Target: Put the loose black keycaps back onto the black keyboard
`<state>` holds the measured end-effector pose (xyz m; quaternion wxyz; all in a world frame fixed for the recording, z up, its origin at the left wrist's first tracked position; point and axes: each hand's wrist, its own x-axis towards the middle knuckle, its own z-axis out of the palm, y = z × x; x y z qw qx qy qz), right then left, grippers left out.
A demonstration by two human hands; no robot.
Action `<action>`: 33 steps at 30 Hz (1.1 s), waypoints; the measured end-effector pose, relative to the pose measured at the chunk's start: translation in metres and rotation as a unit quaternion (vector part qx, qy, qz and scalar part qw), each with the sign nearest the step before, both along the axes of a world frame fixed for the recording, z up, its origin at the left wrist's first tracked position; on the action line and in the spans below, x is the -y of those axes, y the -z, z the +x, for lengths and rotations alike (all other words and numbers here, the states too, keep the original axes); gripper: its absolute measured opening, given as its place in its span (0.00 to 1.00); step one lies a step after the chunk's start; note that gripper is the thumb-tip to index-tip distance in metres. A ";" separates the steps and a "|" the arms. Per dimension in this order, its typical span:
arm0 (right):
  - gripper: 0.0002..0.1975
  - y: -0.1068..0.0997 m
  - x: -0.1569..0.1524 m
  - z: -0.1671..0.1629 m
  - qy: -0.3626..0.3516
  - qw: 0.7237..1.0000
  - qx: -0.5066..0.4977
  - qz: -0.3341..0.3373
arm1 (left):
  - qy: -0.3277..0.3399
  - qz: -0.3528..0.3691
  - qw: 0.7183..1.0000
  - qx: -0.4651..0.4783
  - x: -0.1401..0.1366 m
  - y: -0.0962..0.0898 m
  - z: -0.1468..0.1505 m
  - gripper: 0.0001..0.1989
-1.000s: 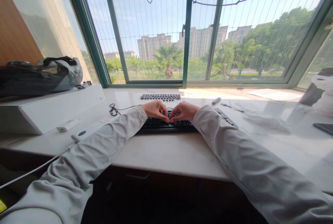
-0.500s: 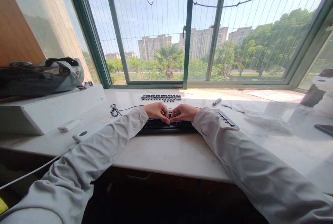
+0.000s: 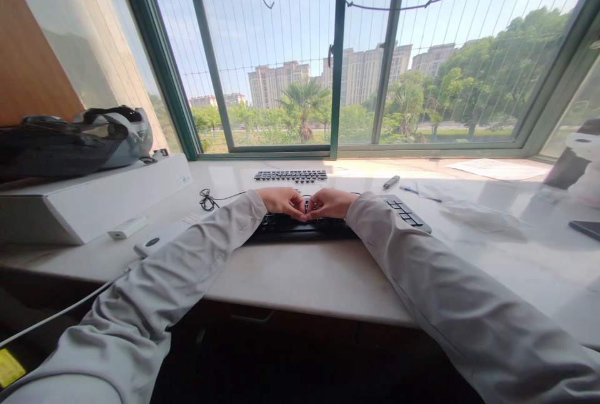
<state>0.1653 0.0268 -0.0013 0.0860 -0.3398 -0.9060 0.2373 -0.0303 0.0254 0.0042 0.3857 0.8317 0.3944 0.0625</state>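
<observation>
A black keyboard (image 3: pixel 304 232) lies near the front of the pale tabletop, with its bare, keyless number block (image 3: pixel 405 213) showing at the right. Over its middle, my left hand (image 3: pixel 284 201) has thumb and fingers pinched together, pointing down at it. From the other side my right hand (image 3: pixel 328 202) is closed in a like pinch, the fingertips of both hands almost meeting. Anything between the fingers is too small or hidden to make out. Behind the keyboard, loose black keycaps (image 3: pixel 290 176) are laid out in rows.
Left are a coiled cable (image 3: pixel 207 200), a white box (image 3: pixel 100 207) with a dark bag (image 3: pixel 70 141) on it, and a small white device (image 3: pixel 127 227). At right lie a grey-handled tool (image 3: pixel 391 182), a thin blue tool (image 3: pixel 422 194), clear plastic bags (image 3: pixel 482 216), paper (image 3: pixel 499 169) and a dark phone-like slab (image 3: pixel 585 229).
Both hands stay pinched over the middle of the keyboard, with only slight finger movement. The whole view has shifted a little.
</observation>
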 end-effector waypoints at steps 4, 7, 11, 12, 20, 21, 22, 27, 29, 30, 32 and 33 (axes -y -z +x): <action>0.20 0.000 0.000 -0.002 -0.010 1.000 0.000 -0.011 | 0.025 0.026 0.999 -0.026 0.001 -0.002 0.001 0.18; 0.18 0.000 0.000 -0.002 -0.009 1.000 0.003 -0.005 | 0.034 0.042 0.998 -0.043 0.001 -0.003 0.001 0.18; 0.14 0.001 -0.001 -0.004 -0.010 1.000 0.014 0.010 | 0.055 0.057 0.996 -0.051 0.000 -0.004 0.002 0.17; 0.14 0.001 -0.001 -0.004 -0.012 1.000 0.017 0.012 | 0.060 0.060 0.995 -0.052 0.000 -0.004 0.002 0.17; 0.15 0.004 -0.002 -0.001 -0.030 0.999 -0.007 0.019 | 0.051 0.061 0.996 -0.036 -0.002 0.001 -0.002 0.20; 0.15 0.004 -0.002 0.000 -0.026 0.999 -0.016 0.021 | 0.048 0.058 0.997 -0.024 -0.004 0.001 -0.004 0.20; 0.16 0.003 -0.003 0.001 -0.016 0.999 -0.026 0.025 | 0.041 0.062 0.997 -0.013 -0.005 0.001 -0.006 0.21; 0.15 -0.002 -0.006 0.009 0.080 0.991 -0.079 0.071 | -0.114 0.213 0.970 0.011 -0.017 -0.002 -0.020 0.23; 0.15 -0.003 -0.006 0.010 0.101 0.986 -0.100 0.081 | -0.189 0.276 0.942 -0.006 -0.021 -0.001 -0.024 0.23; 0.15 -0.003 -0.005 0.009 0.102 0.985 -0.112 0.084 | -0.223 0.298 0.928 -0.021 -0.023 0.000 -0.026 0.23; 0.17 -0.001 -0.004 0.007 0.082 0.985 -0.133 0.074 | -0.285 0.325 0.900 -0.056 -0.025 0.004 -0.030 0.21; 0.17 0.000 -0.003 0.005 0.059 0.987 -0.131 0.064 | -0.311 0.333 0.887 -0.074 -0.025 0.007 -0.031 0.20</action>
